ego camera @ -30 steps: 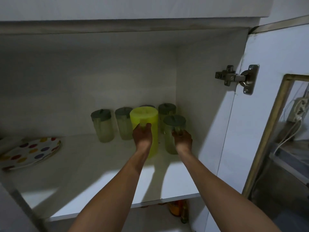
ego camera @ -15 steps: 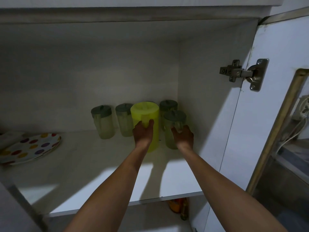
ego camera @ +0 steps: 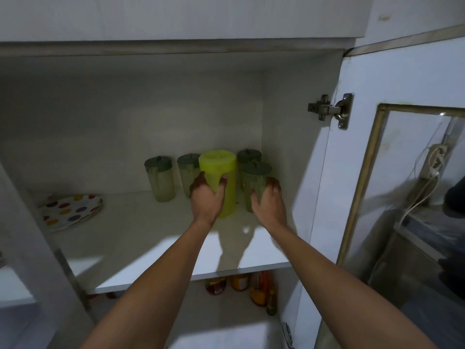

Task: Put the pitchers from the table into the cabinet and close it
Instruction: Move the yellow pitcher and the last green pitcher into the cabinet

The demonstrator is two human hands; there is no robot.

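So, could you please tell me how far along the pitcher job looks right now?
Done: three clear pitchers with grey-green lids stand at the shelf's back. In hand: the left hand grips the yellow-green plastic pitcher, the right hand a fourth clear lidded pitcher, both on the shelf. Left: letting go and shutting the white cabinet door, open now.

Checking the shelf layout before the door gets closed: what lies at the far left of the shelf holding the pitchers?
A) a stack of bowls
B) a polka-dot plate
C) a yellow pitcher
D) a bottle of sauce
B: a polka-dot plate lies flat at the shelf's far left, apart from the pitchers.
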